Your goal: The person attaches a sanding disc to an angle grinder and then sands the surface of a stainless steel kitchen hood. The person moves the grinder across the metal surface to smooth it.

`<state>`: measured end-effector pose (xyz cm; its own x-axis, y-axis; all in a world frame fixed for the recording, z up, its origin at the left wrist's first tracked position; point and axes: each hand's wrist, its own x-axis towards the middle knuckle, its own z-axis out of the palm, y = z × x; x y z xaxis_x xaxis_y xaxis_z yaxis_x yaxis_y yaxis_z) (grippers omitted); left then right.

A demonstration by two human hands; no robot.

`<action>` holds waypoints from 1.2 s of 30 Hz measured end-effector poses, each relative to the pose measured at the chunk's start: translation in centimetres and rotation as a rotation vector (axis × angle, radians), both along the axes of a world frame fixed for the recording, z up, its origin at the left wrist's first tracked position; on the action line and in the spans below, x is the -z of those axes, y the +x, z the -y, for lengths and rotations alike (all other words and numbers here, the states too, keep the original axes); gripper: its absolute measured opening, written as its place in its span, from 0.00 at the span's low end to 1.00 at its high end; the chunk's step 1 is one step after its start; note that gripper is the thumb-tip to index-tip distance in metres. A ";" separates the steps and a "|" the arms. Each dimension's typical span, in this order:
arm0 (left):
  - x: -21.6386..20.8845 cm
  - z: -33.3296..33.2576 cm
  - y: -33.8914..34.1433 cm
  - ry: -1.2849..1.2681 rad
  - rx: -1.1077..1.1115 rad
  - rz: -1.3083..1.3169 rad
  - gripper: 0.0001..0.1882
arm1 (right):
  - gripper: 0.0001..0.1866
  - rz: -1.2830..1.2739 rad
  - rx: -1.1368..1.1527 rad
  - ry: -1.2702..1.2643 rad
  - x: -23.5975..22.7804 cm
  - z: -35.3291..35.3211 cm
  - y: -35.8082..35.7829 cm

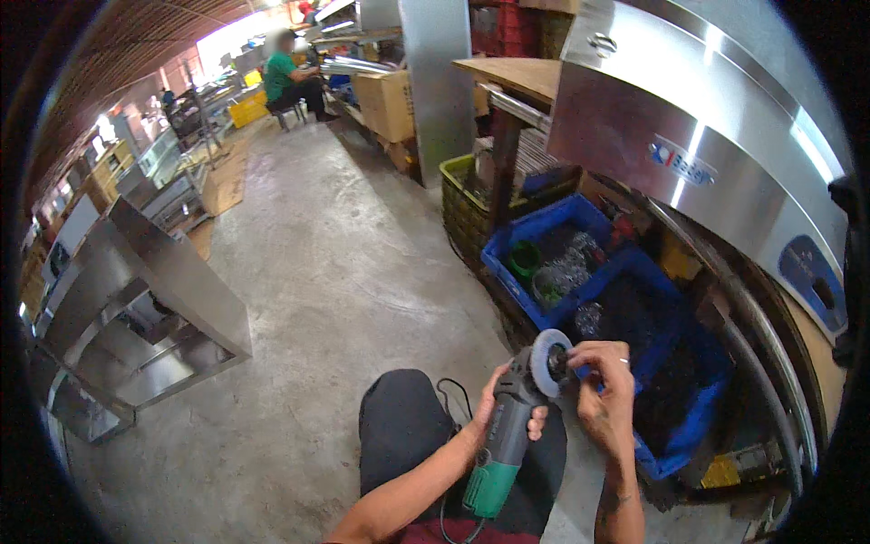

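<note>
An angle grinder (509, 433) with a dark grey front and a green rear body lies tilted over my lap. My left hand (494, 412) is wrapped round its body, with fingertips showing on the far side. At the head of the tool sits a pale round disc (547, 363), seen nearly edge-on. My right hand (605, 381) is at the middle of the disc, its fingers pinched at the dark centre fitting (558, 365). Whether a loose nut lies between those fingers cannot be made out. A black cord (453, 390) loops beside my knee.
Blue plastic crates (625, 272) with small parts stand to the right, beside a yellow-green basket (467, 195). Above them a large stainless steel panel (689, 136) rests on a wooden-topped bench (512, 77). Sheet-metal housings (172, 281) stand at left. A seated person (288, 77) works far off.
</note>
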<state>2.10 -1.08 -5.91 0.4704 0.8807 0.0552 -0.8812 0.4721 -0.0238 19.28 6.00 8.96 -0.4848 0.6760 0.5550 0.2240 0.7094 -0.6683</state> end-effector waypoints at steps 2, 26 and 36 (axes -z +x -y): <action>-1.0 0.8 0.5 0.004 0.002 0.081 0.43 | 0.15 0.117 0.052 0.032 -1.5 1.0 -0.1; 0.1 1.8 1.8 0.005 -0.096 0.042 0.44 | 0.08 0.202 -0.075 0.044 -2.3 0.1 0.2; -1.3 1.7 1.5 0.007 -0.065 0.125 0.42 | 0.09 0.141 -0.086 0.084 -2.2 -0.1 -0.1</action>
